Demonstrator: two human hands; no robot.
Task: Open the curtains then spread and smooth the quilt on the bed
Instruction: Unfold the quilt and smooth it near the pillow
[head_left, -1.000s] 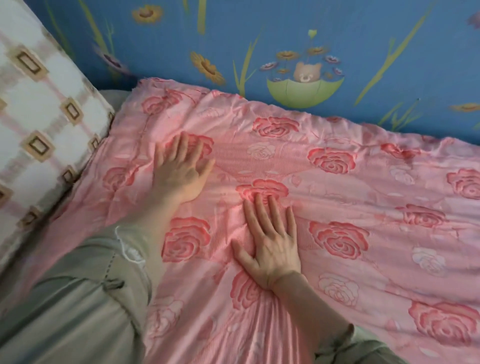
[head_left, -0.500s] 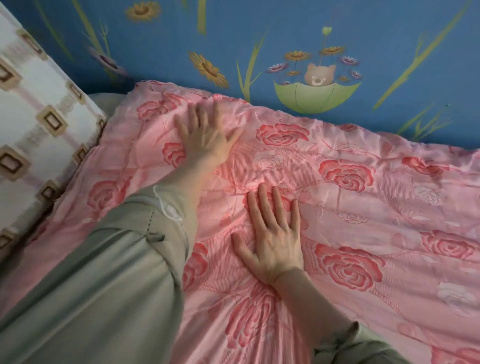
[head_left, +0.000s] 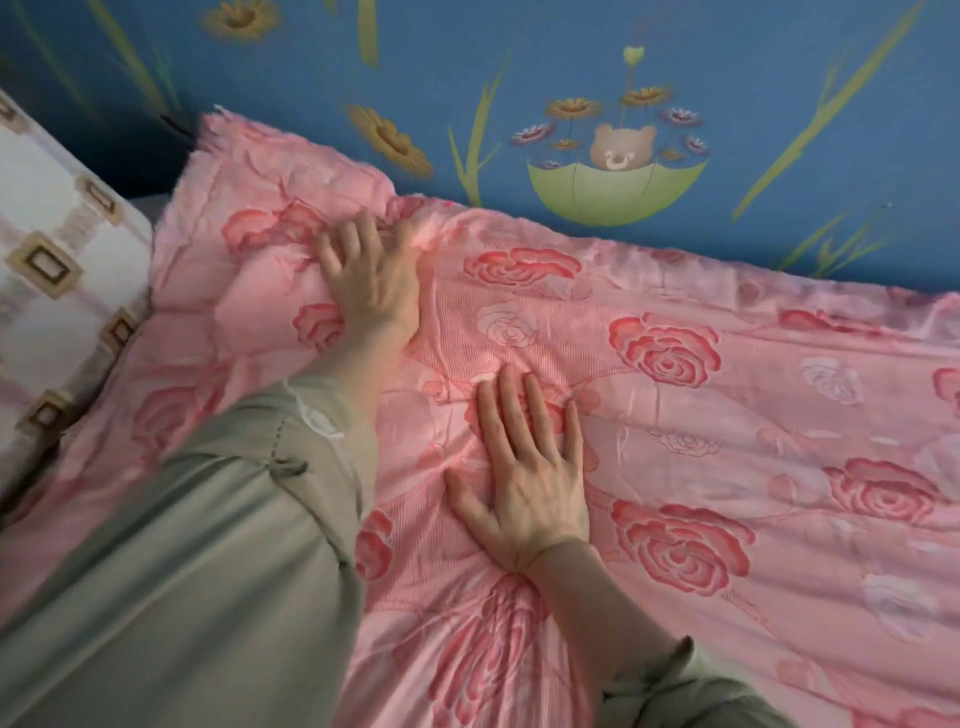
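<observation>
A pink quilt (head_left: 727, 415) printed with red and white roses covers the bed up to the blue wall. My left hand (head_left: 371, 283) presses on the quilt near its far left corner, fingers apart, their tips sunk into a bunched fold by the wall. That corner (head_left: 249, 171) stands puffed up against the wall. My right hand (head_left: 524, 483) lies flat, palm down and fingers spread, on the middle of the quilt, nearer to me. Neither hand holds anything. No curtains are in view.
A white pillow (head_left: 57, 291) with brown square patterns leans at the left edge, touching the quilt. The blue wall (head_left: 779, 62) with painted flowers and a bear in a green umbrella runs right behind the bed. Wrinkles fan out near my right wrist.
My left hand has slid away from me to the quilt's far edge, pushing the corner up against the wall. My right hand has stayed flat in about the same place.
</observation>
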